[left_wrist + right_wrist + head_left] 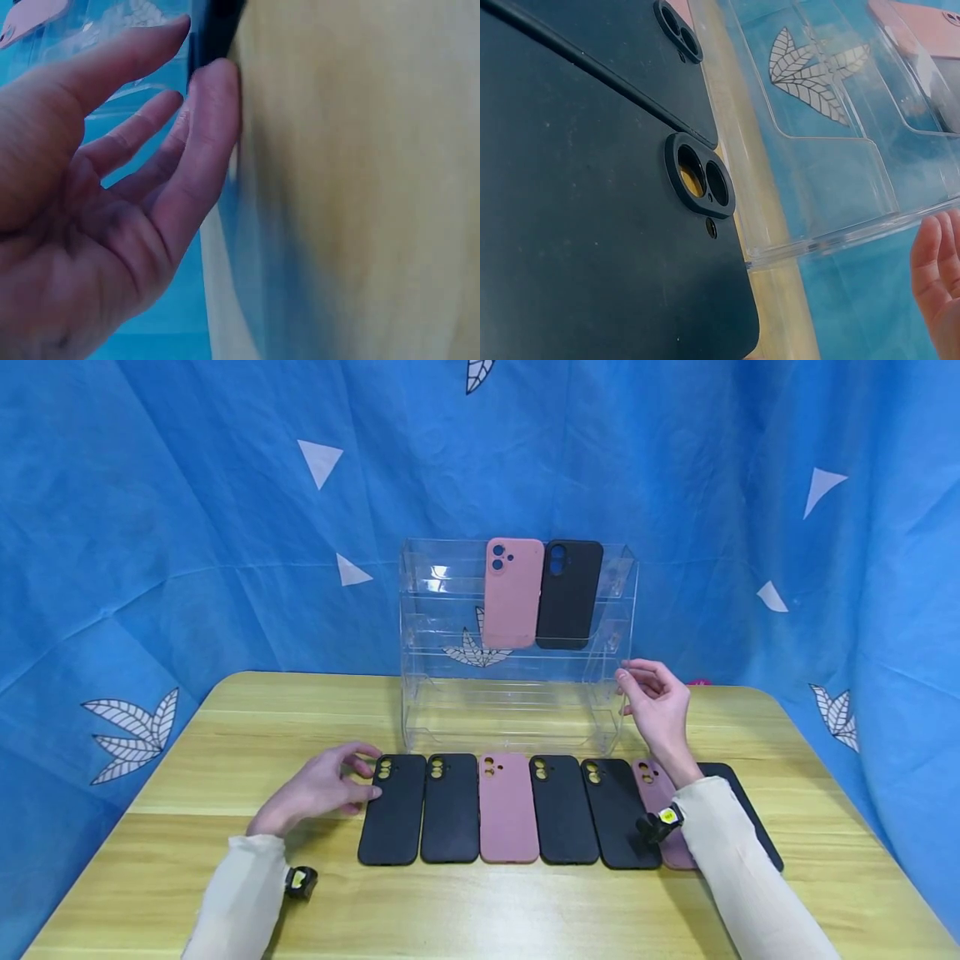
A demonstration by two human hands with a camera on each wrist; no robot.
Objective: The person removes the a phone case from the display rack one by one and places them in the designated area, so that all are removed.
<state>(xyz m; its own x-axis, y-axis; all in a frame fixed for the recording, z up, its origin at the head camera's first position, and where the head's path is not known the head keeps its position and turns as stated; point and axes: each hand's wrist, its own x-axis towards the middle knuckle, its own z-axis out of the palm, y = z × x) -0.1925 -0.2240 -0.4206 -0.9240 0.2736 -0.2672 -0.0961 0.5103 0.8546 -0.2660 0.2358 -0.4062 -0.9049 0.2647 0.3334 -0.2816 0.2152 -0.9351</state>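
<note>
A matte-black rectangular phone case (pixel 392 814) is lying at four o'clock from the left hand (pixel 322 783), the nearer one, whose loose, unclenched fingers are touching its edge; its long axis is running twelve to six. The right hand (pixel 658 703) is meeting a clear plastic tiered rack (pixel 442 610) at ten o'clock, its grip unclear. A pale wood-grained worktop (pixel 420 910) is carrying both; blue leaf-patterned fabric (pixel 225 568) is hanging at twelve.

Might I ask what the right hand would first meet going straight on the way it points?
The right hand would probably meet the right side of the clear plastic tiered rack first; they look so close that they may be touching.
</note>
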